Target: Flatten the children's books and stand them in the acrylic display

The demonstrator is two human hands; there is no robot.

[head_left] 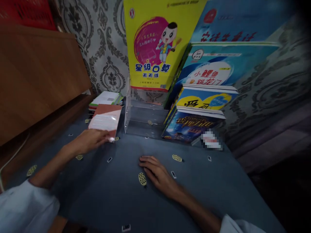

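My left hand (91, 141) is at the near edge of a book (109, 113) with a reddish-brown and pale cover, its fingers closed on the lower corner. That book lies against a small stack of books (107, 98) on the left of the table. My right hand (157, 174) rests on the dark tablecloth (116, 187), fingers stretched out and holding nothing. Beyond the hands stands a clear tiered book rack (143, 127). A yellow book (150, 45) stands upright at its back, and a dark blue book (187, 126) leans in its front right tier.
More books, a yellow-and-blue one (206, 98) and a teal one (233, 60), stand in tiers behind the dark blue book. A wooden panel (41, 77) borders the left side. Patterned wallpaper (104, 42) covers the wall behind. A pixelated item (211, 139) lies right of the rack.
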